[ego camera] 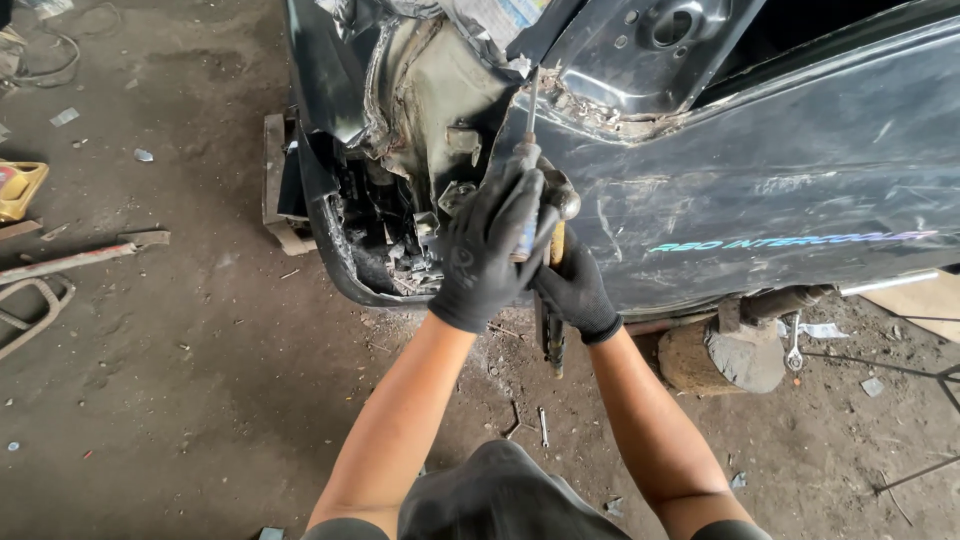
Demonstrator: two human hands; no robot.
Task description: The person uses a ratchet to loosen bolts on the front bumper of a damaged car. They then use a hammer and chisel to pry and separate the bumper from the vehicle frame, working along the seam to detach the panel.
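Looking down, we see our left hand (487,250), in a black knit glove with a rubbery palm, wrapped shut around the handle of a slim steel screwdriver (531,120). Its thin shaft points up and far, the tip meeting the torn, rust-crusted seam of a dark car body panel (780,170). Our right hand (575,285), gloved the same, sits just beside and under the left, fingers closed on the yellowish wooden handle of a hammer (556,225); the rounded metal head shows just right of the left knuckles, though whether it touches the screwdriver's handle we cannot tell.

The panel is glossy, scratched and dented, curving away to the right. Left of the hands gapes a ragged cavity of bent, grimy sheet metal (400,220). The ground (200,380) is dusty packed dirt strewn with small scraps. At the far left lie a long rusty bar (80,258) and a yellow container (18,188). To the right, under the panel, a rough round wooden block (725,358) sits with a small spanner (795,350) beside it.
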